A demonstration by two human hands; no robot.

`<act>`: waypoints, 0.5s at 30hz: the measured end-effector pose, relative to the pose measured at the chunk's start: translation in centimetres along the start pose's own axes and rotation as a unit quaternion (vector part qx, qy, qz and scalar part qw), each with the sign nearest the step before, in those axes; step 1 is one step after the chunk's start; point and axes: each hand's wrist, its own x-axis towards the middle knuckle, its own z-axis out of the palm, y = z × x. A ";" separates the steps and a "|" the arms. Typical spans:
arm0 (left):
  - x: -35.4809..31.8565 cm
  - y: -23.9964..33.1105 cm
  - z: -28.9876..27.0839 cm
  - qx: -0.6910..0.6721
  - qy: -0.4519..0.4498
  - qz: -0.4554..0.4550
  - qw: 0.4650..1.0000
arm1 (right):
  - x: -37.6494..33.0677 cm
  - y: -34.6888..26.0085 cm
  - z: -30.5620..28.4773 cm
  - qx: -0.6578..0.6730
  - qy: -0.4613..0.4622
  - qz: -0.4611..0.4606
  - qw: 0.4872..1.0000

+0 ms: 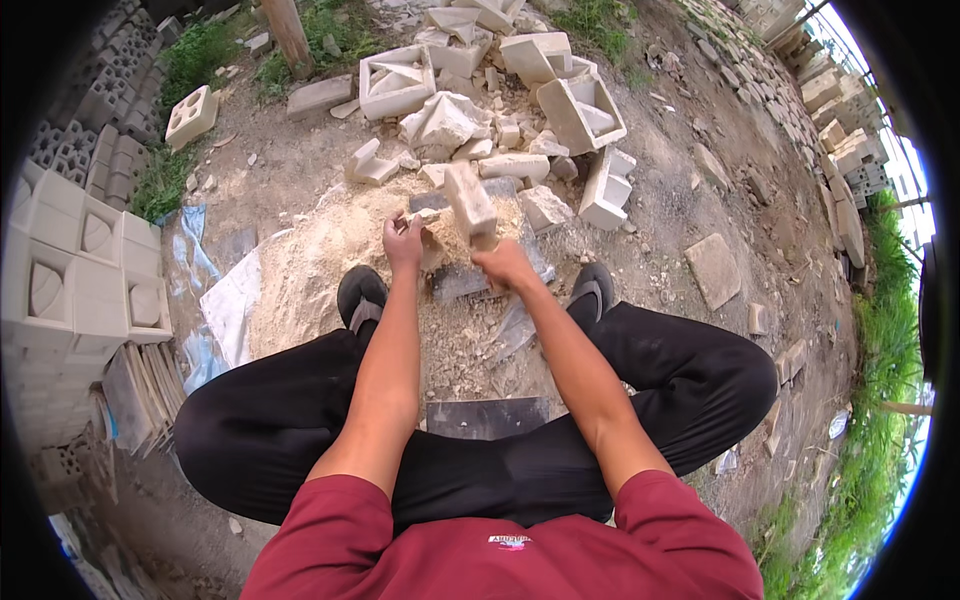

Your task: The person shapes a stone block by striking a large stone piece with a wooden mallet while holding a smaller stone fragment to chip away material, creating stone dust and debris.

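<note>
Left hand [403, 242] has its fingertips narrowed at a small pale chunk [428, 214] above the dusty rubble; can't tell if it's really gripped. Chunk's probably light, gritty and crumbly, so pinch the far edge. Next over, the blocky mallet [468, 200] stands head-up, likely stiff and top-heavy; right hand [507, 264] is wrapped around its handle, the right spot.

bare, brownish ground [660, 270] is strewn with small chips. a heap of pale crumbs [320, 245] is spread beside a grey slab [460, 284]. farther off, broken blocks [445, 122] are piled. a white sheet [234, 308] is laid at the left, a flat square stone [713, 271] at the right, and a dark board [487, 417] nearer.
</note>
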 end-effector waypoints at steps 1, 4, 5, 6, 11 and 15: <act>0.0 0.0 -0.9 0.006 0.003 0.003 1.000 | -1.2 -2.2 -0.1 0.034 0.008 0.016 0.999; -1.2 -0.6 1.8 -0.024 -0.002 -0.011 1.000 | -1.3 -0.5 -1.1 0.073 0.096 -0.005 0.993; -1.1 -0.2 2.9 -0.034 -0.006 -0.014 0.999 | -0.9 0.7 -1.0 0.085 0.133 -0.026 0.987; -0.5 -0.2 3.1 -0.011 -0.003 -0.005 1.000 | -0.7 2.5 -0.6 0.054 0.125 -0.008 0.991; 1.5 -1.2 0.8 0.022 0.015 0.033 0.999 | -0.9 2.7 -0.5 -0.044 0.047 0.003 0.998; -0.5 -0.8 1.9 0.062 -0.008 0.029 0.998 | -1.4 -0.3 -4.0 0.056 0.073 0.056 0.994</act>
